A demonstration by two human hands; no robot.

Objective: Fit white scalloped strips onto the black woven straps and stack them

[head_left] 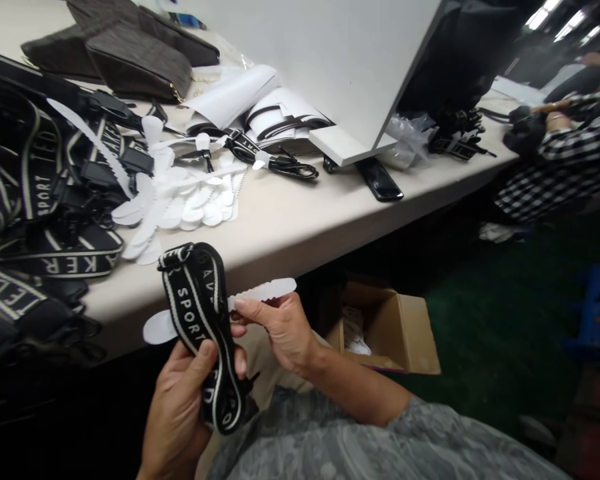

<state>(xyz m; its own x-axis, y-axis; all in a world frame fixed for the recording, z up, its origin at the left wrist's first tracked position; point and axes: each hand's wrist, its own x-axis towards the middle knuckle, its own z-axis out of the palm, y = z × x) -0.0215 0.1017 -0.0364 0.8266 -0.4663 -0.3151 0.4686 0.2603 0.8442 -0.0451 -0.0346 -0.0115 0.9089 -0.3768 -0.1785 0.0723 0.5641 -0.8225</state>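
A black strap [193, 313] with white lettering and pale edge lines is folded into a flat bundle. My left hand [183, 393] is closed around its lower part, thumb across the front. My right hand [285, 330] pinches a white plastic strip tie [263, 291] with a notched edge, to the right of the bundle. The strip passes behind the strap, and its rounded end shows on the left side. More such strips [195, 200] lie heaped on the table just beyond the bundle. A large pile of loose straps [40, 180] with black buckles is at the left.
On the table [275, 220] are a tied strap bundle [275, 160], papers [280, 110], dark brown bags [135, 57] and a phone [379, 180] beside a white panel [325, 60]. An open cardboard box [415, 333] stands below at right. Another person in a checked sleeve [580, 137] works further right.
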